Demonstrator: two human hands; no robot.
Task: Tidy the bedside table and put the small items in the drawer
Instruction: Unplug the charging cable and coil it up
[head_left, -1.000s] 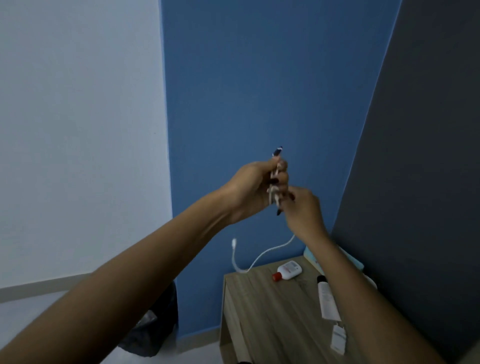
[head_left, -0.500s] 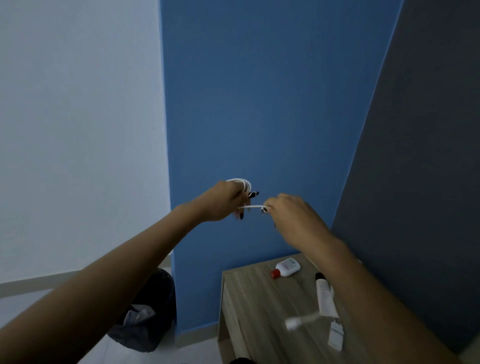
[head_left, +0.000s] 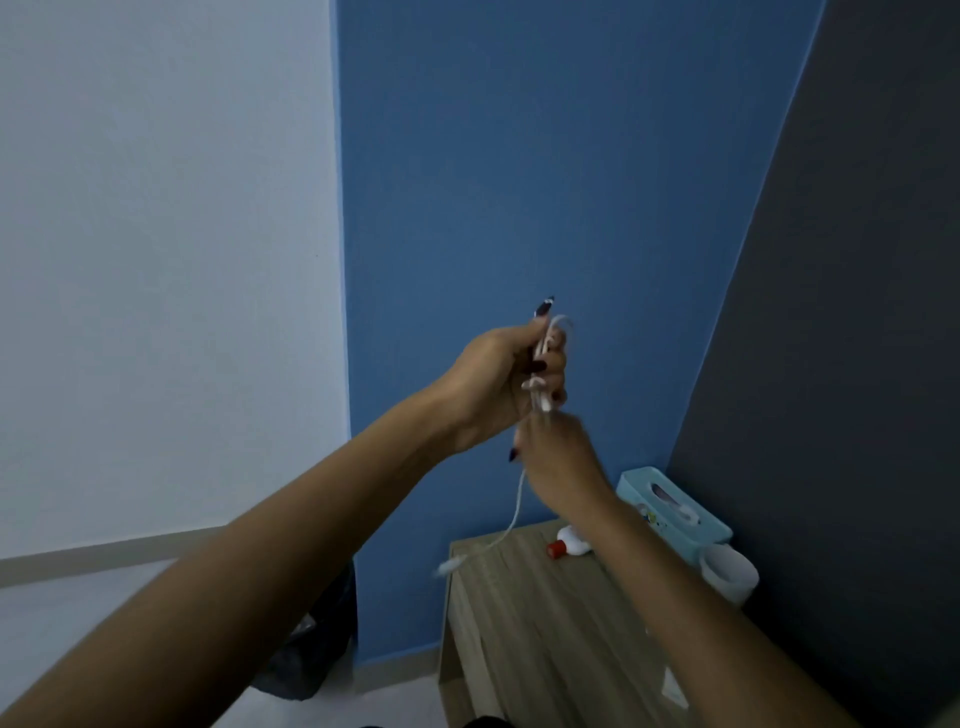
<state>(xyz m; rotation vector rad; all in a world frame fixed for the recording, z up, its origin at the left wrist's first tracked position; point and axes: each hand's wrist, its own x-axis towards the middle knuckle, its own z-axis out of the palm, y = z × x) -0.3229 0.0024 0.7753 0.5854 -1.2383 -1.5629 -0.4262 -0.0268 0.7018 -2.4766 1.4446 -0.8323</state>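
Both hands are raised in front of the blue wall (head_left: 519, 182), above the wooden bench (head_left: 545, 623). The left hand (head_left: 498, 379) has its grip closed on a bundle of white cable (head_left: 545, 364) — the folded loops run nearly upright through the fist, long axis vertical, with a small loop poking out above the fingers and the lower ends showing just under them. How many loops the bundle holds cannot be counted. One dark-nailed finger of that hand points up past the bundle.

The right hand (head_left: 558, 457) sits directly below the left, blurred. Its grip seems curled about the cable strand, but the blur keeps me from telling whether it is truly closed. From this hand a single free tail of the cable hangs down and curves away to the left, ending in one blurred white plug (head_left: 449, 565) that hangs off the bench's left edge, pointing left and slightly down.

On the bench, near the back, lies one small white bottle (head_left: 571, 543) with a red cap; it is on its side, cap toward the left front. Behind it against the wall stands one pale blue box (head_left: 675, 512), and just right of that one white cup (head_left: 727, 571). One dark bag (head_left: 311, 660) sits on the floor left of the bench.
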